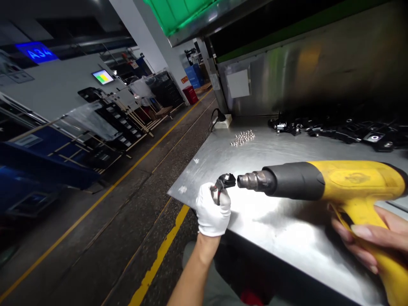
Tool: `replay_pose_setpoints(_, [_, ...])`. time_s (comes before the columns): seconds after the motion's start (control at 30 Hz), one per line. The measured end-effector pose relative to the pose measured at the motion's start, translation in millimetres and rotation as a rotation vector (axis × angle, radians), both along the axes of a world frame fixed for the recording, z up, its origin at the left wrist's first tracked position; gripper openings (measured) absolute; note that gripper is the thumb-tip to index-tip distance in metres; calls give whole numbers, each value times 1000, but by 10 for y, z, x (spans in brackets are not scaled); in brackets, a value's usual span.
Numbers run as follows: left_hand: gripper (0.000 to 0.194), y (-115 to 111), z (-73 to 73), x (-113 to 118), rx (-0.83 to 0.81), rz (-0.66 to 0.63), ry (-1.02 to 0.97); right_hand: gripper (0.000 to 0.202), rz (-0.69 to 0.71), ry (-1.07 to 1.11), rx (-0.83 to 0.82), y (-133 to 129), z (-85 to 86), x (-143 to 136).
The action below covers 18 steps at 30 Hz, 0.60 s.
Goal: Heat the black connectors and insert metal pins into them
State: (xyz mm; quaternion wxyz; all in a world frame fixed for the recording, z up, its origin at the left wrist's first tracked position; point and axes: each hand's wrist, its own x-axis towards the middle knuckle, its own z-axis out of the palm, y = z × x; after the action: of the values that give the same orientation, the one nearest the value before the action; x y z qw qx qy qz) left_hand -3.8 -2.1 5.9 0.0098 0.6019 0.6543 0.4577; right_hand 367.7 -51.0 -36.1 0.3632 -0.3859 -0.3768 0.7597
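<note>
My left hand (213, 210), in a white glove, is closed around a small black part (227, 181) with a shiny metal piece on top. My right hand (369, 238) is bare and wrapped round the handle of a yellow and black heat gun (357, 178). The gun's metal nozzle points left, close to the black part, with a narrow gap between them. Both are held above the metal table (264, 153), near its left front edge.
Small shiny metal pieces (242, 138) lie in a group towards the table's back. Many black parts (347, 131) are piled at the back right. A white power strip (223, 122) with a black plug sits at the back left corner. Racks (117, 119) stand across the aisle.
</note>
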Motion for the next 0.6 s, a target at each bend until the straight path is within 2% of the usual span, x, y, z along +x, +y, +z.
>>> replay_pose_setpoints(0.2, [15,7,-112,-13,81,96,130,36,36,-176,-21,-3,88,49])
replay_pose_setpoints(0.4, [18,20,-92,-2,135,122,286,37,-5,-196,-62,-12,152,25])
replay_pose_setpoints(0.6, [19,17,-79,-7,128,128,317,40,-30,-174,-72,-25,122,34])
